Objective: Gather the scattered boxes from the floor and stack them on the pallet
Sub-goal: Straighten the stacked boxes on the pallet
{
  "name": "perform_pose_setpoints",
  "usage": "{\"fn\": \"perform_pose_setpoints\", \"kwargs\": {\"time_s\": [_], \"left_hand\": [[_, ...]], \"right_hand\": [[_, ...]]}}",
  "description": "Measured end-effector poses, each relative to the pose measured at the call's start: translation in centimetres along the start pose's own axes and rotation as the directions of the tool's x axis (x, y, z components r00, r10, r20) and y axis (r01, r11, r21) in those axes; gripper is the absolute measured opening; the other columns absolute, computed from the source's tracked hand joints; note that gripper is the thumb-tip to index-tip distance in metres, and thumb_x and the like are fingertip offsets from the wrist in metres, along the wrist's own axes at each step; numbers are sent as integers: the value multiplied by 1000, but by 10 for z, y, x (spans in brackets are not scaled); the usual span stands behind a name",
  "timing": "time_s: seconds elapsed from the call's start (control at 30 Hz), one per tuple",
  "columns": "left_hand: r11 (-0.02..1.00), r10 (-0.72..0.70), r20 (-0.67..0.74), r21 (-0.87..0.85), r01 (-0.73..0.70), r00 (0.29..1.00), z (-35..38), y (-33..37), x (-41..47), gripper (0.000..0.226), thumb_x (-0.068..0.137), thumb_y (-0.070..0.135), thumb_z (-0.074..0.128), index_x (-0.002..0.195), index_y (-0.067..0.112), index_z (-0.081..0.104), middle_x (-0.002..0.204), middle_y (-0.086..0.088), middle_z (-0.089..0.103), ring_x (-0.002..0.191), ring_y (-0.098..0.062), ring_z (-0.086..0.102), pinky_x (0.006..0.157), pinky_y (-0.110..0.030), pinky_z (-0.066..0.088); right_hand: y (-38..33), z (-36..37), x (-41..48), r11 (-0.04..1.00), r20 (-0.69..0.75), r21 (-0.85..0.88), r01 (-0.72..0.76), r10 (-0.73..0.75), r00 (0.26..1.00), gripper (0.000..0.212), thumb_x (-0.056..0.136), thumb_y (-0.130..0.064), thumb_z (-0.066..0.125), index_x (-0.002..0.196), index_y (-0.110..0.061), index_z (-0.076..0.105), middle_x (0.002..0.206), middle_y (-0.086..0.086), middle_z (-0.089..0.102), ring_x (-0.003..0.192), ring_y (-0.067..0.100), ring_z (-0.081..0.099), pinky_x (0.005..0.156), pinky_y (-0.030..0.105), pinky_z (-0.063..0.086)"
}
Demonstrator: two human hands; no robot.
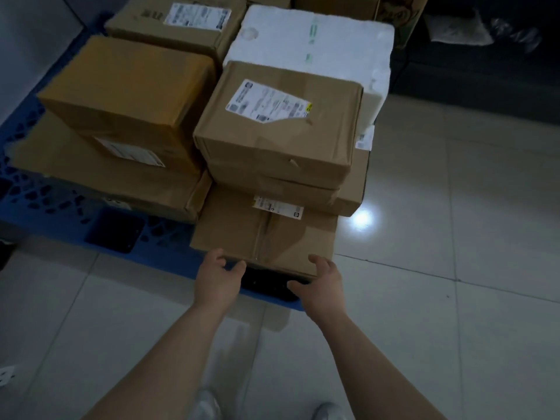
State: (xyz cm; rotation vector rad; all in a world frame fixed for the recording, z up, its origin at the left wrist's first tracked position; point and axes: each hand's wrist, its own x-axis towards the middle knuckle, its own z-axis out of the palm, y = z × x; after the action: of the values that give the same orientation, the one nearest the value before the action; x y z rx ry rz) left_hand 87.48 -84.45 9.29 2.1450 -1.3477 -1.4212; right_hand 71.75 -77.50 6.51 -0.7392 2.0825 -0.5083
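A blue pallet (36, 198) carries a tan box stack (127, 86) on its left side. At the pallet's near edge the left grip (219, 277), released with loose fingers, is just beside the low front box (266, 234); the right grip (324, 280), also released, is by that box's right corner. A white foam box (318, 47) stands on the pallet's far right

head-worn view, angled forward and down, close above pallet (60, 204)
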Motion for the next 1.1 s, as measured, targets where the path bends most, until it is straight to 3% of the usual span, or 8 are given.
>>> {"fn": "perform_pose_setpoints", "kwargs": {"time_s": [0.13, 0.3, 0.37, 0.43, 0.53, 0.7, 0.8, 1.1], "left_hand": [[999, -21, -52, -51, 19, 998, 21, -35, 46, 85, 87, 37, 65, 152, 16, 13, 154, -10, 22, 135, -27, 34, 105, -36, 34], [986, -45, -187, -164, 14, 981, 32, -61, 102, 112, 81, 45, 70, 151, 19, -13, 158, -8, 1, 141, -29, 23, 110, -42, 29], [973, -66, -198, -229, 20, 978, 31, -64, 131, 114, 79, 46, 72, 151, 20, -13, 158, -11, 8, 137, -30, 29, 109, -41, 31], [927, -107, -182, -375, 32, 977, 27, -63, 158, 110, 70, 49, 77, 149, 27, 3, 148, -13, 31, 123, -33, 44, 104, -45, 41], [881, -129, -174, -471, 33, 976, 24, -64, 166, 105, 66, 47, 80, 145, 33, 12, 139, -10, 41, 113, -32, 50, 97, -50, 48], [888, -73, -140, -459, 1, 988, 19, -75, 151, 80, 79, 38, 74, 139, 18, 25, 127, -7, 49, 110, -24, 52, 102, -42, 44], [918, 13, -146, -391, -69, 989, 16, -81, 152, 68, 83, 36, 71, 133, 14, 30, 120, -4, 50, 104, -20, 51, 95, -33, 44], [921, 20, -43, -389, -35, 999, -4, -85, 176, 67, 87, 41, 59, 141, 13, 31, 126, -3, 49, 107, -22, 49, 90, -34, 41]], "right_hand": [[14, 47, 39, 954, -25, -225, 196, -207, 978, 74, 79, -36, 73, 144, -25, 37, 155, 1, 25, 145, 23, 16, 120, 41, 13], [8, 87, 82, 796, -66, -434, 423, -496, 866, 83, 77, -50, 69, 147, -29, 29, 159, 2, 13, 148, 22, -1, 120, 40, -6], [3, 96, 96, 704, -23, -515, 489, -582, 813, 93, 73, -57, 69, 149, -29, 23, 160, 3, 8, 148, 24, -3, 119, 43, -8], [0, 102, 106, 619, 27, -574, 535, -639, 769, 99, 70, -61, 69, 150, -29, 20, 161, 4, 6, 148, 25, -3, 120, 45, -6], [-1, 105, 109, 584, 25, -597, 549, -671, 741, 101, 69, -63, 69, 149, -27, 20, 160, 5, 7, 148, 26, -2, 120, 46, -3], [-1, 106, 102, 596, 11, -597, 537, -663, 748, 98, 74, -60, 67, 151, -26, 19, 161, 5, 9, 148, 26, 1, 120, 47, -2], [-4, 112, 102, 594, 2, -605, 530, -665, 747, 95, 75, -55, 67, 151, -24, 19, 160, 8, 9, 148, 28, 1, 119, 48, -4], [-15, 119, 99, 646, -48, -634, 424, -581, 812, 91, 79, -41, 66, 152, -22, 15, 161, 8, 4, 148, 28, -3, 119, 52, -3]]}}
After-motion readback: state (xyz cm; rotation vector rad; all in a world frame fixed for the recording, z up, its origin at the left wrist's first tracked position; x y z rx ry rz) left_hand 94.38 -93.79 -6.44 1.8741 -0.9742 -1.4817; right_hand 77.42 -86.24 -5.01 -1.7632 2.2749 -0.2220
